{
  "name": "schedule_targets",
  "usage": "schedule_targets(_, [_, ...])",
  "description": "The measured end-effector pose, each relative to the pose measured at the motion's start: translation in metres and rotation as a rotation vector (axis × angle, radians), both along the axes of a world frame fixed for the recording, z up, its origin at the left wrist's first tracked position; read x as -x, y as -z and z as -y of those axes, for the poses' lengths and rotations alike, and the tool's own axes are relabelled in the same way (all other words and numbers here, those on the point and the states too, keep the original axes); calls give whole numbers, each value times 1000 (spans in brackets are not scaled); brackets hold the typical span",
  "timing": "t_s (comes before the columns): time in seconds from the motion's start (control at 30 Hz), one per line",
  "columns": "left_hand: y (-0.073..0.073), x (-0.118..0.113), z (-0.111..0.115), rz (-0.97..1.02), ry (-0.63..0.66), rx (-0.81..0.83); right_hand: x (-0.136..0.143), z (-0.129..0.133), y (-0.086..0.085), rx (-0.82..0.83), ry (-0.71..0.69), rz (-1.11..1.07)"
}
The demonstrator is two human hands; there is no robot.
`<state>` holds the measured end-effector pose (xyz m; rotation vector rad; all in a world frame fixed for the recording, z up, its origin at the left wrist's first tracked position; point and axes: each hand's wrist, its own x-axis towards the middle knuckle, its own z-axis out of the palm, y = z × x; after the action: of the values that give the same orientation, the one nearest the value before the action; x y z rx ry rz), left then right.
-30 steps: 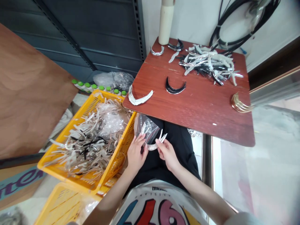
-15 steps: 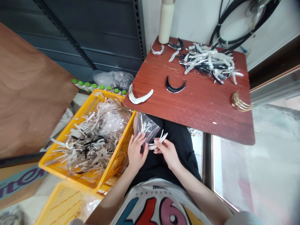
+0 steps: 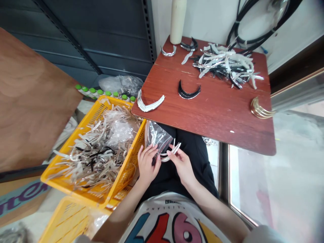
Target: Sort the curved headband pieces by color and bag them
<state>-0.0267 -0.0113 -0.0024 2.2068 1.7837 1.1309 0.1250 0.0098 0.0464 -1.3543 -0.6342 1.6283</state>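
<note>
A white wall [image 3: 202, 25] and a dark shelving rack [image 3: 93, 33] stand behind the reddish-brown wooden tabletop [image 3: 202, 121]. At its left side is a yellow plastic crate [image 3: 129, 162], filled with a tangled heap of strips [image 3: 93, 158] and clear film; I cannot tell if this is waste or stock. On the tabletop's far right part lies a mixed pile of loose white, black and silver strips [image 3: 225, 62], so I judge that much is left to arrange. A cream bottle [image 3: 177, 22] stands at its far left corner.

Some part seems done: neat curved bundles lie apart, a white one [image 3: 150, 105] at the tabletop's near left corner, a black one [image 3: 188, 94] near its middle, a gold one [image 3: 260, 111] at its right edge.

Before the near edge, over the lap, are a clear plastic bag [image 3: 158, 135] and both hands. The right hand [image 3: 181, 162] pinches several pale curved strips [image 3: 165, 158]. The left hand [image 3: 148, 162] has its fingers stretched over the bag, with the thumb at the strips' end; whether it grips, I cannot tell. This small set appears not yet finished.
</note>
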Motion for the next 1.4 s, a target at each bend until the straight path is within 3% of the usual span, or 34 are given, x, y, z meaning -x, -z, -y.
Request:
schedule_targets(0.5, [1,-2,-2,-38,5,-42,9,-1,18,-164,96,116])
schedule_targets(0.63, [1,-2,-2,-26,12,-53,7,-4,18,-177,54,160])
schedule_targets(0.93, [2,-1,-1,53,21,-83,2,-6,16,-129,-58,143])
schedule_targets(1.1, [2,1,0,130,22,-139,2,2,12,-10,-173,21])
schedule_targets(1.4, [-15,-6,10,227,-84,30,8,7,13,46,-120,13])
